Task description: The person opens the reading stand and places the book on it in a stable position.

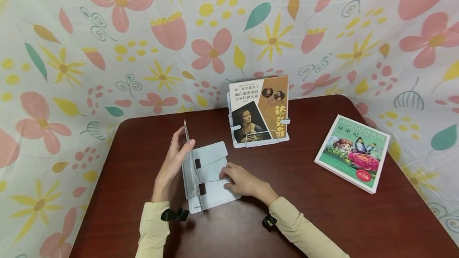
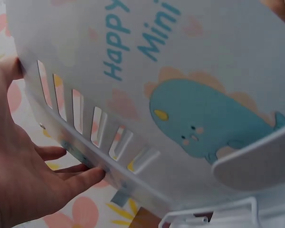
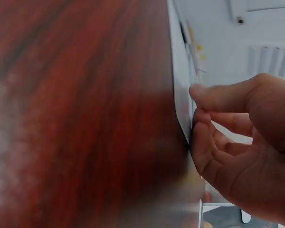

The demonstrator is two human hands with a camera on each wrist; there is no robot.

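A light blue metal book stand (image 1: 218, 200) lies unfolded on the table, its base plate flat and its back panel raised almost edge-on to the head view. My left hand (image 1: 175, 156) grips the upper part of that panel, thumb on one side and fingers on the other. Lettering and a teal dinosaur (image 2: 199, 118) decorate the panel's face in the left wrist view, beside a row of slots. Over the base, my right hand (image 1: 245, 180) has curled fingers, with thumb and fingertips (image 3: 199, 116) pinching at a flat support piece near the plate's right edge.
Behind, a second book stand (image 1: 236, 145) holds an upright book (image 1: 247, 94) with a painted portrait on its cover. A green-covered book (image 1: 353, 154) lies flat on the right of the dark red table (image 1: 287, 194). A flower-patterned cloth (image 1: 222, 11) hangs around the table.
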